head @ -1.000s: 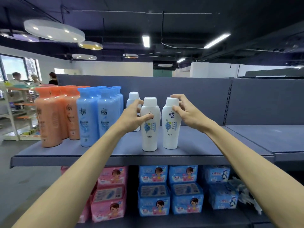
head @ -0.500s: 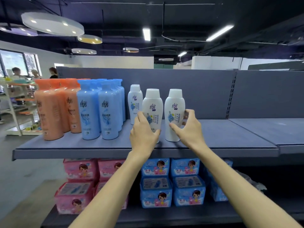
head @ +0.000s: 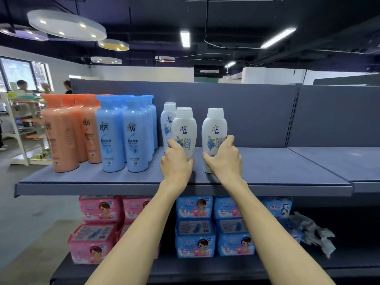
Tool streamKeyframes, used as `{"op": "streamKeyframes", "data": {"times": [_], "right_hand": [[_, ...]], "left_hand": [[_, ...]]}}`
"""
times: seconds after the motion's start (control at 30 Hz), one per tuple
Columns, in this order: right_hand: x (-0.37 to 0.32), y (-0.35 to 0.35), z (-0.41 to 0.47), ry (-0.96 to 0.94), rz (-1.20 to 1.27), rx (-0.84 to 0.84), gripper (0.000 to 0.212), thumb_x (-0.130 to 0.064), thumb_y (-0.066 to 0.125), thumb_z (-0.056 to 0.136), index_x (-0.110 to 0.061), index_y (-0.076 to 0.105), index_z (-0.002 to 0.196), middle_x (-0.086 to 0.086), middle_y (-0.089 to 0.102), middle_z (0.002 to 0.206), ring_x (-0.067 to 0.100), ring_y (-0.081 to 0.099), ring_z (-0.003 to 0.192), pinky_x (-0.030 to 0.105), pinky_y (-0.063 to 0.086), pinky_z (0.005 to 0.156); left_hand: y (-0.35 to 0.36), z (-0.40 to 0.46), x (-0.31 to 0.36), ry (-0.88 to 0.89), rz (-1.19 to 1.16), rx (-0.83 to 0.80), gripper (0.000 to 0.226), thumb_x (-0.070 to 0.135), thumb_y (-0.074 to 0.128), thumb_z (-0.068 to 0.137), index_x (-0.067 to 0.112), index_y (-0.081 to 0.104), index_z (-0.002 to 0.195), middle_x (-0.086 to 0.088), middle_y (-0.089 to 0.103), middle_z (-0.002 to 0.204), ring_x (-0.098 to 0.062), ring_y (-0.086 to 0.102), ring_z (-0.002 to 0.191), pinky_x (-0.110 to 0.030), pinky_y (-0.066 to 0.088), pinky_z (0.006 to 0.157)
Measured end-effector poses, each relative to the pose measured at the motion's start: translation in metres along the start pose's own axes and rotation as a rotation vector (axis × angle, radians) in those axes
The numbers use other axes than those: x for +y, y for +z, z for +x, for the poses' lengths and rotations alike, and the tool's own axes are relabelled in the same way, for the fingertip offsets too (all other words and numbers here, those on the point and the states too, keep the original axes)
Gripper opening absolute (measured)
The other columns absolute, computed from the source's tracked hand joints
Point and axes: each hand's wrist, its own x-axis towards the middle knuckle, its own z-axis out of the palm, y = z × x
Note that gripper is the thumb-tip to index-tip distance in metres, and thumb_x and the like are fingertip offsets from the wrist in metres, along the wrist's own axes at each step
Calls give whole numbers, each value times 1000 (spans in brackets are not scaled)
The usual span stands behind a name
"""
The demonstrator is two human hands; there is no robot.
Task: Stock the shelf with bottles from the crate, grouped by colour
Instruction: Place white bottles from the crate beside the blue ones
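Observation:
Two white bottles stand upright at the middle of the grey shelf (head: 267, 173). My left hand (head: 177, 161) grips the lower part of the left white bottle (head: 184, 128). My right hand (head: 224, 160) grips the lower part of the right white bottle (head: 214, 128). Another white bottle (head: 167, 122) stands behind the left one. To the left stand several blue bottles (head: 123, 132), then several orange bottles (head: 65, 132) at the shelf's left end. The crate is out of view.
The shelf stretches bare to the right of the white bottles, up to the upright back panel (head: 257, 112). On the lower shelf lie pink packs (head: 98, 227), blue packs (head: 213, 229) and crumpled plastic (head: 312, 231). People stand far off at the left (head: 22, 87).
Both hands slid down from the bottle caps to the lower bodies. The two white bottles now stand a little further apart.

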Motion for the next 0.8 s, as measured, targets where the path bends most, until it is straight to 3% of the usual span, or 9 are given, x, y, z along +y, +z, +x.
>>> {"op": "streamKeyframes", "data": {"times": [0.33, 0.8], "right_hand": [[-3, 13, 9, 17, 29, -29, 59, -40, 76, 79, -10, 37, 112, 10, 59, 114, 32, 60, 101, 34, 45, 70], [-4, 37, 23, -15, 50, -49, 56, -42, 75, 79, -13, 36, 106, 6, 61, 112, 31, 61, 99, 33, 46, 70]], "left_hand": [[16, 55, -23, -121, 2, -19, 58, 22, 73, 83, 0, 35, 122, -20, 56, 119, -41, 60, 105, -45, 50, 81], [33, 97, -38, -156, -24, -43, 52, 16, 69, 86, 0, 35, 122, -20, 52, 121, -42, 59, 107, -43, 49, 81]]}}
